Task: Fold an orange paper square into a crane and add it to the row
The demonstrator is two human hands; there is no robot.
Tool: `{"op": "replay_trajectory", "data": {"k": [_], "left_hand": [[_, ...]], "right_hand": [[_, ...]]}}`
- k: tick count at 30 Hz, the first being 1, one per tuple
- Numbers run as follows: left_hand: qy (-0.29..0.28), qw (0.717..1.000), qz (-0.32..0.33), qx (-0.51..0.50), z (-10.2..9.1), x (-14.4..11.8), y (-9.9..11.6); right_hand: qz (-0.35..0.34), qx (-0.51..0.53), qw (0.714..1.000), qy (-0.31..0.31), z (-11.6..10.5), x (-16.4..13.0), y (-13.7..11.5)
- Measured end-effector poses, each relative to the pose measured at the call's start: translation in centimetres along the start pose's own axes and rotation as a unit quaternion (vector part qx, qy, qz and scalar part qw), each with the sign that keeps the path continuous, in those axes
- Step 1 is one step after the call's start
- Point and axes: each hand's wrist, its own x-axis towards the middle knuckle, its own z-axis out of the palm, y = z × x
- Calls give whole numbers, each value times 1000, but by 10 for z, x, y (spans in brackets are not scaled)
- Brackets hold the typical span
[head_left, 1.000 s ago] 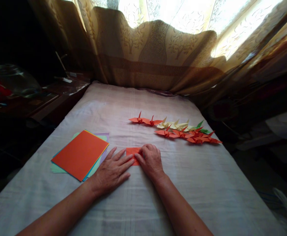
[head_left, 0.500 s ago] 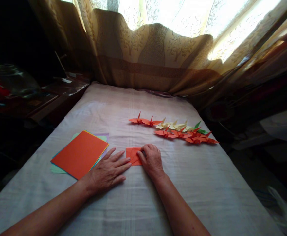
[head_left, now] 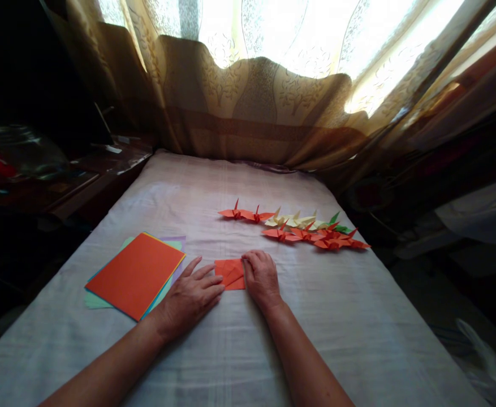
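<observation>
My bare forearms come up from the near edge over a pale, faintly checked sheet. My left hand lies palm down, fingers spread, a couple of fingertips on the left side of a small folded orange paper. The paper lies flat on the sheet between my hands, with slanting creases across its top. My right hand is curled at its right edge, thumb and forefinger close together there; whether they pinch the paper or only press it, I cannot tell.

Just beside my left forearm is a stack of coloured sheets, orange on top, with yellow, blue, pale green and purple edges showing beneath.

Farther off to the right sits a front row of orange cranes. Behind them are cream cranes, a green piece and, at the left end, two more orange cranes. Beyond the sheet's far end hangs a tree-patterned curtain, bright at the top.
</observation>
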Motion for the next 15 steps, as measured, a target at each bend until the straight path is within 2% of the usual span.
{"op": "replay_trajectory", "data": {"k": [3, 7, 15], "left_hand": [[8, 999, -26, 17, 4, 8, 7], [3, 998, -50, 29, 8, 13, 12], [24, 997, -68, 15, 10, 6, 16]], "right_hand": [[18, -14, 1000, 17, 4, -3, 3], [26, -17, 999, -6, 5, -5, 5], [18, 89, 996, -9, -4, -2, 5]]}}
